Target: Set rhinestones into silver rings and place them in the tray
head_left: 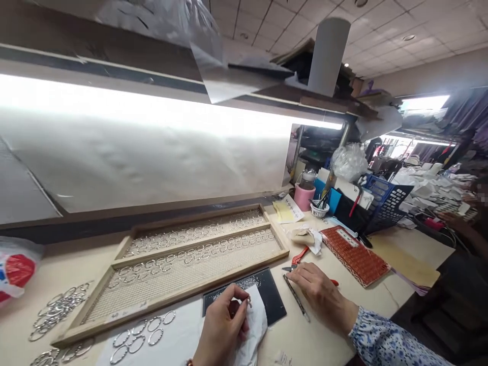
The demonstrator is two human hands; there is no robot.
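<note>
My left hand (224, 323) is closed in a pinch near the table's front edge, holding a small metal piece against a white cloth (254, 325). My right hand (318, 294) lies flat on the table with fingers stretched out, beside thin tweezers (296, 305) and small red-handled scissors (297, 259). A black tray (269, 297) with tiny sparkling stones lies between my hands. Beyond it stands a long wooden frame (190, 264) with mesh and rows of oval metal rings.
Loose metal rings (57, 310) are heaped at the left, and more rings (143, 333) lie on white paper. A red patterned box (356, 256), a pink cup (304, 195), a blue basket (385, 203) and clutter stand at the right. A white sheet hangs behind.
</note>
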